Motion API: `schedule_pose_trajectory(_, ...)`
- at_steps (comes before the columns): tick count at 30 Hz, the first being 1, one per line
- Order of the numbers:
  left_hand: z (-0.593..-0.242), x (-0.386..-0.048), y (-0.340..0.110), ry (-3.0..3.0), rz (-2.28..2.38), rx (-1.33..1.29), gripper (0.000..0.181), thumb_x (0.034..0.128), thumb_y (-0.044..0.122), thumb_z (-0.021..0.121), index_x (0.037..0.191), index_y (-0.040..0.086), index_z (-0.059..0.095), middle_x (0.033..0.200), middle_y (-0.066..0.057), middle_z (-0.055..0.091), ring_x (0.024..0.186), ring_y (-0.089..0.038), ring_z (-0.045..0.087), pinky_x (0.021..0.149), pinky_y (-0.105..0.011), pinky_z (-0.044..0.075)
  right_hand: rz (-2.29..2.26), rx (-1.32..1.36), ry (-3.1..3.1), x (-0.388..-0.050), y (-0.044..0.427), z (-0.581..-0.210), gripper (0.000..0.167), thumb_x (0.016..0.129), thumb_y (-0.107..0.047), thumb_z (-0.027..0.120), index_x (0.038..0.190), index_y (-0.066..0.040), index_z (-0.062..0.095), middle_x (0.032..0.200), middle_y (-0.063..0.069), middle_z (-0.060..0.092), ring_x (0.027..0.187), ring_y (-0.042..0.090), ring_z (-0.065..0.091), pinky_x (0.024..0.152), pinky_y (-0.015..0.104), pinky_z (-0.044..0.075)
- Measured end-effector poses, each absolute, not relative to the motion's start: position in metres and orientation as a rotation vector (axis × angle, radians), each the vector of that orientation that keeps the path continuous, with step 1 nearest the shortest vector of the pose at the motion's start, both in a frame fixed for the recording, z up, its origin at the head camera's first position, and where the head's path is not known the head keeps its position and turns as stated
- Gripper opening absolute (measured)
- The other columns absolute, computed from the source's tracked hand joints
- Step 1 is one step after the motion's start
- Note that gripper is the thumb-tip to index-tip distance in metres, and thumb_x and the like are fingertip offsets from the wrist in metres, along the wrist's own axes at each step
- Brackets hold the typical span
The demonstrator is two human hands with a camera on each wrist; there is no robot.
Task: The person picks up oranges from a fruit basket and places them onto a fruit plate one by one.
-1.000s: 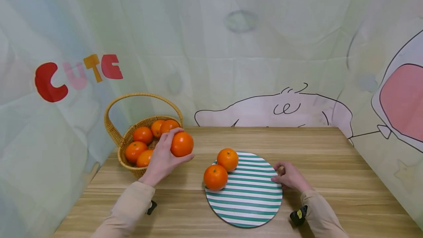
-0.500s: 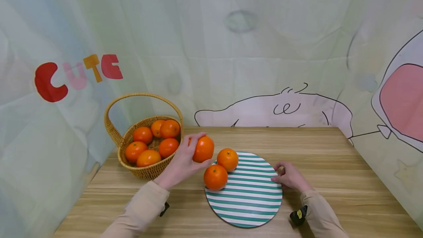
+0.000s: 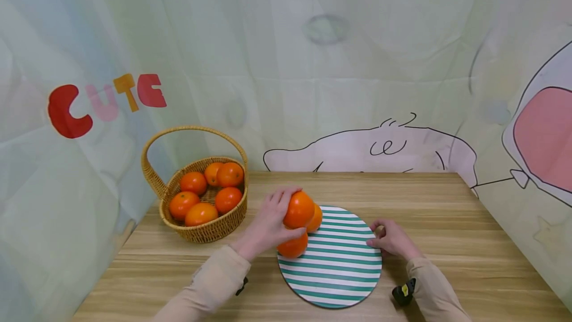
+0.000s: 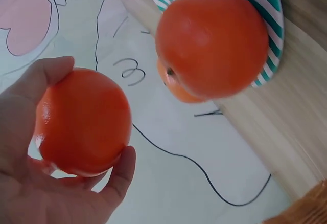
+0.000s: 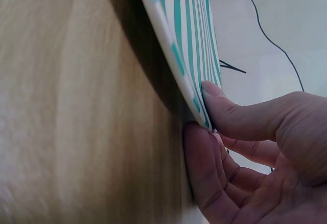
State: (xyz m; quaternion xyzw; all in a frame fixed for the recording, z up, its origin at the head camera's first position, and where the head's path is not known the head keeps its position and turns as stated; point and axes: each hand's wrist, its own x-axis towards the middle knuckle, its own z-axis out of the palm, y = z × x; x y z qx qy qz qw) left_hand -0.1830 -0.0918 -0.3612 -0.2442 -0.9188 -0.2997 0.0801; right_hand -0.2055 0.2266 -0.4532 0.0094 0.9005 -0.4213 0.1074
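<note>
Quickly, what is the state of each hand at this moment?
Left hand: holding one orange fruit.
Right hand: pinching the striped board at its rim.

From here I see a pale curtain [image 3: 268, 53] across the upper frame, coloured letters [image 3: 107, 112] left, a printed balloon [image 3: 547, 133] far right, wooden table [image 3: 447, 207] at the bottom

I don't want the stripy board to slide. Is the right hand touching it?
Touching. The right wrist view shows the right hand pinching the stripy board at its edge, thumb on top and a finger underneath.
</note>
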Motion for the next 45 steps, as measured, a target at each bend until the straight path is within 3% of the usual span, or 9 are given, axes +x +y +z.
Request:
schedule_pose_trajectory(7, -0.366, -0.18, -0.075, -2.795, -0.824, -0.793, 0.077, 0.0774, 0.021, 0.085, 0.143, 0.012, 0.045, 0.135, -0.015, 0.053, 0.118, -0.037, 0.046, 0.095, -0.052, 0.05, -1.248, 0.039, 2.646, -0.205, 0.227, -0.454, 0.031, 0.086, -0.004, 0.076, 0.112, 0.002, 0.06, 0.081, 0.01, 0.057, 0.069, 0.019, 0.057, 0.059, 0.031, 0.055)
schedule_pose_trajectory(25, -0.392, -0.177, -0.044, -2.841, -0.29, -0.931, 0.08, 0.08, 0.034, 0.085, 0.148, 0.022, 0.045, 0.138, -0.01, 0.052, 0.12, -0.029, 0.048, 0.091, -0.043, 0.054, -1.238, 0.05, 2.636, -0.206, 0.227, -0.456, 0.032, 0.087, -0.004, 0.075, 0.114, 0.002, 0.06, 0.083, 0.011, 0.058, 0.069, 0.019, 0.057, 0.06, 0.03, 0.056)
schedule_pose_trajectory(35, -0.404, -0.174, -0.034, -2.905, -0.082, -0.966, 0.077, 0.0831, 0.039, 0.082, 0.15, 0.03, 0.044, 0.145, -0.008, 0.049, 0.126, -0.029, 0.047, 0.106, -0.047, 0.047, -1.237, 0.068, 2.629, -0.207, 0.228, -0.457, 0.034, 0.087, -0.004, 0.075, 0.117, 0.003, 0.059, 0.086, 0.012, 0.059, 0.071, 0.02, 0.058, 0.061, 0.031, 0.057)
schedule_pose_trajectory(45, -0.417, -0.171, -0.03, -2.855, 0.024, -1.025, 0.076, 0.0826, 0.04, 0.082, 0.148, 0.033, 0.044, 0.142, -0.005, 0.05, 0.125, -0.026, 0.047, 0.109, -0.043, 0.045, -1.236, 0.064, 2.634, -0.207, 0.227, -0.456, 0.034, 0.087, -0.005, 0.076, 0.117, 0.003, 0.06, 0.085, 0.012, 0.059, 0.071, 0.02, 0.058, 0.061, 0.031, 0.057)
